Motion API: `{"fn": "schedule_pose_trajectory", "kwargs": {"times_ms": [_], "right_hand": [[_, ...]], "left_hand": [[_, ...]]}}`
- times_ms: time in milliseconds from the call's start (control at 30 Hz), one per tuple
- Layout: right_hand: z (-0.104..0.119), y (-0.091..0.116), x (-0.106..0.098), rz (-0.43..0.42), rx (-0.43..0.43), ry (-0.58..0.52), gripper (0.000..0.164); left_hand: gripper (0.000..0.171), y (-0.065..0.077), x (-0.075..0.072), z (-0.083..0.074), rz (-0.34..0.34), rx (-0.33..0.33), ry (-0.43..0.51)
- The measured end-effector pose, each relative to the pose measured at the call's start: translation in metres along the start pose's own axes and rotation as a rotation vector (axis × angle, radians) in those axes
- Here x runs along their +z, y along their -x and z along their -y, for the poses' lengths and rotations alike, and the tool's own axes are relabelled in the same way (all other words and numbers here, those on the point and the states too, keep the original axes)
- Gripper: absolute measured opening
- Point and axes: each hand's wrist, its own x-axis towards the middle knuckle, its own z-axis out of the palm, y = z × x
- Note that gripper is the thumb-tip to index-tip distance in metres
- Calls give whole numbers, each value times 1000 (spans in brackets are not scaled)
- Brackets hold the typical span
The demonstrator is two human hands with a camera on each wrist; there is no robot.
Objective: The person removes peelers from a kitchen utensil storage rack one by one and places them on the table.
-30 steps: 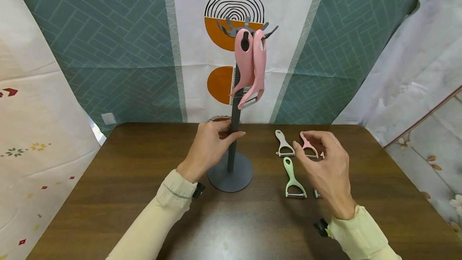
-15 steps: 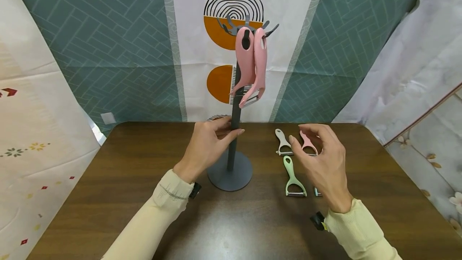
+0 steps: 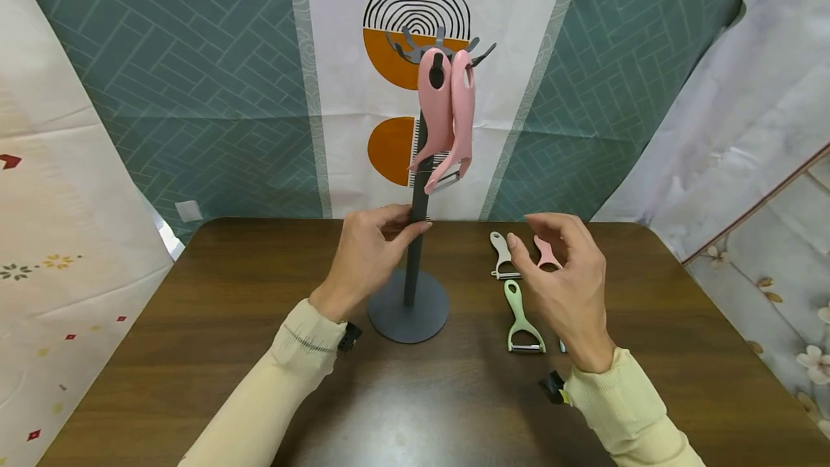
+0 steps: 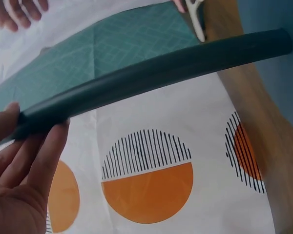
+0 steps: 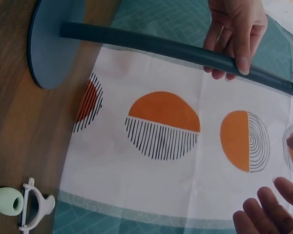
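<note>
My left hand [image 3: 363, 254] holds the dark grey post [image 3: 411, 276] of a hook stand between thumb and fingers. Two pink peelers [image 3: 434, 107] hang by their handle holes from the hooks [image 3: 439, 38] at its top. To the right, my right hand [image 3: 570, 283] is raised with fingers bent and apart, nothing in them. On the table beneath and beside it lie a white peeler [image 3: 501, 251], a green peeler [image 3: 518, 308] and a pink peeler [image 3: 545, 251] partly covered by the hand. Only a bluish tip [image 3: 562, 346] of another thing shows behind the right wrist.
The stand's round base [image 3: 405, 326] sits on a dark wooden table [image 3: 227, 308]. A patterned cloth [image 3: 246, 92] hangs behind the table's far edge, with pale floral cloths [image 3: 746, 164] at the sides.
My right hand has shifted left, toward the stand, and covers more of the pink peeler on the table. My left hand keeps its hold on the post. The head view has turned slightly.
</note>
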Motion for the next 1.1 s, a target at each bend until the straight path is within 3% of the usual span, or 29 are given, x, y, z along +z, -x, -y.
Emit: {"fn": "schedule_pose_trajectory", "kwargs": {"times_ms": [300, 567, 833, 1100], "right_hand": [[6, -3, 3, 6, 14, -22, 28], [14, -3, 4, 25, 65, -29, 30], [19, -9, 6, 24, 18, -41, 31], [29, -13, 7, 24, 37, -60, 32]], "left_hand": [[23, -6, -4, -2, 83, -70, -15], [22, -6, -2, -3, 164, -80, 53], [22, -8, -4, -5, 162, -125, 91], [21, -11, -5, -7, 172, -144, 99]]}}
